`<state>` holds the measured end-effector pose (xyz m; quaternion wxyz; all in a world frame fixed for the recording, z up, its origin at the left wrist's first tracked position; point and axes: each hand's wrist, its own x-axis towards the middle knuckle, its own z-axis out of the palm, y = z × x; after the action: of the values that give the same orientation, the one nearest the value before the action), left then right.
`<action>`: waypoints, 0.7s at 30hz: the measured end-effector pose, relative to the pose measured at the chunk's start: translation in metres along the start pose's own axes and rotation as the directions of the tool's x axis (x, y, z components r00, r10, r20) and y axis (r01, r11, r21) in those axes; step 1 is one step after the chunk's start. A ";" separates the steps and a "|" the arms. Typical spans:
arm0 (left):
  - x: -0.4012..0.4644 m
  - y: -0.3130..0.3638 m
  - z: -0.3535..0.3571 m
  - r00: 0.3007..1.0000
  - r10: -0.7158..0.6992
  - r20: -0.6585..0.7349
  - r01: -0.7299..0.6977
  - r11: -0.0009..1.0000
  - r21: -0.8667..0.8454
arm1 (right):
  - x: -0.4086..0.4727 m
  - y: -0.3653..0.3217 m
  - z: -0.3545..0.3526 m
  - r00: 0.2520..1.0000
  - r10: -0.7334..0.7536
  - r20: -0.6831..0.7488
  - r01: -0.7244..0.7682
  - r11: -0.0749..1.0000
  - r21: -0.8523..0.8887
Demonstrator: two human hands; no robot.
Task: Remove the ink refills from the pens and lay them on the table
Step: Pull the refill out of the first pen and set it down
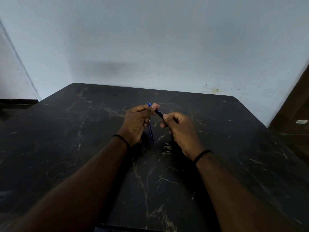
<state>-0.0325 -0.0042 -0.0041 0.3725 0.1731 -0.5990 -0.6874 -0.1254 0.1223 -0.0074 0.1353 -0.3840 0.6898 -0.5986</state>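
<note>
Both hands are raised over the middle of the black marble-patterned table (83, 131). My left hand (136, 123) pinches the front end of a dark pen (159, 113), whose blue tip (148, 104) sticks out past the fingers. My right hand (179, 129) grips the pen's rear end. The pen slants between the two hands, up to the left. A second blue pen or refill (151, 133) shows below my left hand; whether it lies on the table or hangs from that hand, I cannot tell.
A pale blue wall rises behind the table's far edge. A brown door or panel (294, 104) stands at the right, with a small white object (301, 121) beside it. The table's right and left edges fall within view.
</note>
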 end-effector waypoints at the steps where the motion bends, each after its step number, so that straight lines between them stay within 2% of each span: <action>1: 0.000 0.000 0.000 1.000 0.001 -0.002 -0.001 1.000 -0.001 | 0.000 0.000 0.000 1.000 0.002 0.010 -0.002 1.000 0.024; 6: 0.000 0.000 -0.001 1.000 -0.001 -0.020 0.001 1.000 0.011 | 0.002 0.002 0.001 1.000 -0.013 0.013 0.013 0.999 0.038; 13: 0.000 -0.002 -0.001 1.000 -0.007 -0.029 0.008 1.000 0.026 | 0.001 0.002 0.000 0.997 -0.062 -0.052 0.054 0.990 -0.133; 21: 0.000 -0.002 -0.001 1.000 -0.004 -0.027 0.006 0.998 0.057 | 0.004 0.004 0.002 0.997 -0.066 -0.033 0.064 0.995 -0.080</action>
<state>-0.0326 -0.0051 -0.0061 0.3735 0.1944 -0.6131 -0.6685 -0.1285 0.1182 -0.0107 0.0881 -0.4006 0.7025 -0.5816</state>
